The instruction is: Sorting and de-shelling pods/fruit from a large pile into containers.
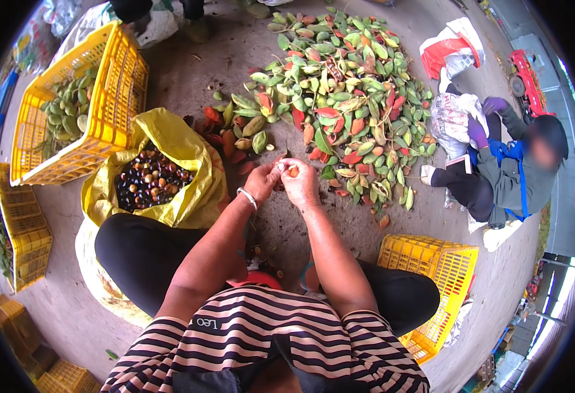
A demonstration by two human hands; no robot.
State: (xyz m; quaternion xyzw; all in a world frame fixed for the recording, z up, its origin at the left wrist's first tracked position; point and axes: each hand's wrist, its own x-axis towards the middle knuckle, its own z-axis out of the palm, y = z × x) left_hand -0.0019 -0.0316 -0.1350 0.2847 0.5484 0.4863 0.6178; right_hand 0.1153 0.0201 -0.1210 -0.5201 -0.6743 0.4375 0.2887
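Note:
My left hand (263, 181), with a pale bangle at its wrist, meets my right hand (301, 182) at the fingertips in front of my knees. Between them is a small orange-red seed pod (293, 171), mostly covered by my fingers. Just beyond my hands lies a broad heap of green and red seed pods (346, 98), some split. A few loose pods (254, 126) and red husks lie left of the heap. To the left of my hands stands a yellow woven sack (204, 169), its mouth rolled back around many glossy dark-brown seeds (152, 179).
A tilted yellow plastic crate (120, 83) holding green pods stands behind the sack. Another yellow crate (27, 236) is at far left, and one (435, 290) beside my right knee. On the right sits a person (508, 167) wearing purple gloves, near a white-and-red sack (452, 49).

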